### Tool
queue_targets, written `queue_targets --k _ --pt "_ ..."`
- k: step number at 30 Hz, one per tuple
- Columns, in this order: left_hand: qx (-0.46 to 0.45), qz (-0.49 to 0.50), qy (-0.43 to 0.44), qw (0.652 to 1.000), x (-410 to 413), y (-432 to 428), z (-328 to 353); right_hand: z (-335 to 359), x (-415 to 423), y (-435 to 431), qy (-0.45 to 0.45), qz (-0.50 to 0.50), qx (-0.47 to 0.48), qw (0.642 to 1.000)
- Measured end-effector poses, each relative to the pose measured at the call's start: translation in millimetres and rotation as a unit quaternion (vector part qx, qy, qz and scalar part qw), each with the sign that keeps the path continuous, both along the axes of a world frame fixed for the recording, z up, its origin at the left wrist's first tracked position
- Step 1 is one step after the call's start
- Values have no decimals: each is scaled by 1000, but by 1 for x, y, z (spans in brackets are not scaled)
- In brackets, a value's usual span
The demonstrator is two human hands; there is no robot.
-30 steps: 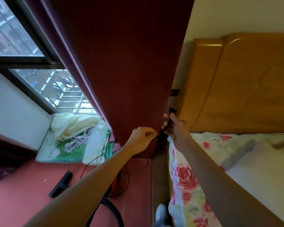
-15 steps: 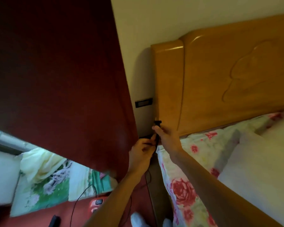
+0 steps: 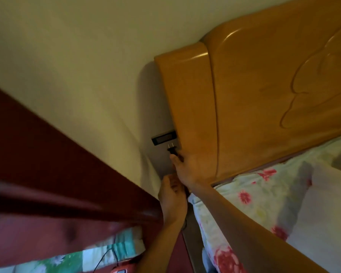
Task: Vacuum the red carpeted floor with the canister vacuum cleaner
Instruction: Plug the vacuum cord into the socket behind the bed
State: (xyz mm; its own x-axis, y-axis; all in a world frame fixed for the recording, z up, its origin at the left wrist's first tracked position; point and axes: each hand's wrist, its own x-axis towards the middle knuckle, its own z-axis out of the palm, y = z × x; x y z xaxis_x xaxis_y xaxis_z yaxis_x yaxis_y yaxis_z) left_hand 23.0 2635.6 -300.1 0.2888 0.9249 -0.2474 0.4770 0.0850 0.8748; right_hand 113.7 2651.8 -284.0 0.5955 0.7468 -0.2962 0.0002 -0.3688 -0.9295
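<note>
Pinching the black plug (image 3: 172, 149) of the power cord, the right hand (image 3: 187, 166) holds it just below the dark wall outlet (image 3: 164, 139), its two metal prongs pointing up at the outlet and not yet in it. The outlet sits on the cream wall (image 3: 77, 56), right against the edge of the wooden headboard (image 3: 254, 95). The left hand (image 3: 172, 196) is lower, in the gap beside the bed, fingers curled; whether it grips the cord cannot be told. Only a red corner of the canister vacuum cleaner (image 3: 120, 270) shows at the bottom edge, on the floor, and a thin black cord (image 3: 105, 257) loops above it across a green-and-white cloth (image 3: 67, 263). A dark red curtain (image 3: 57, 174) hangs blurred across the left side, just beside the left forearm. To the right lies the bed, with a flowered sheet (image 3: 254, 203) and a white pillow (image 3: 327, 203) near the headboard.
</note>
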Motion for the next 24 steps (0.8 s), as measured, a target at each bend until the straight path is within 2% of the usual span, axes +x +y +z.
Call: queue_targets --k 4,8,13,16,20,24 --pt "17 97 -4 995 19 19 -49 -42 11 46 30 11 -2 999" --pt "52 162 40 985 26 32 -97 -86 3 84 35 35 -33 998" --pt "34 111 79 990 38 51 -110 -137 16 124 114 -55 -114 985" --pt "60 64 77 993 46 66 -121 -158 22 145 114 -81 -108 984" --pt "79 73 52 993 48 79 -146 -179 25 167 126 -104 -106 981" --pt "103 57 82 990 47 90 -160 -193 27 179 119 -111 -107 981"
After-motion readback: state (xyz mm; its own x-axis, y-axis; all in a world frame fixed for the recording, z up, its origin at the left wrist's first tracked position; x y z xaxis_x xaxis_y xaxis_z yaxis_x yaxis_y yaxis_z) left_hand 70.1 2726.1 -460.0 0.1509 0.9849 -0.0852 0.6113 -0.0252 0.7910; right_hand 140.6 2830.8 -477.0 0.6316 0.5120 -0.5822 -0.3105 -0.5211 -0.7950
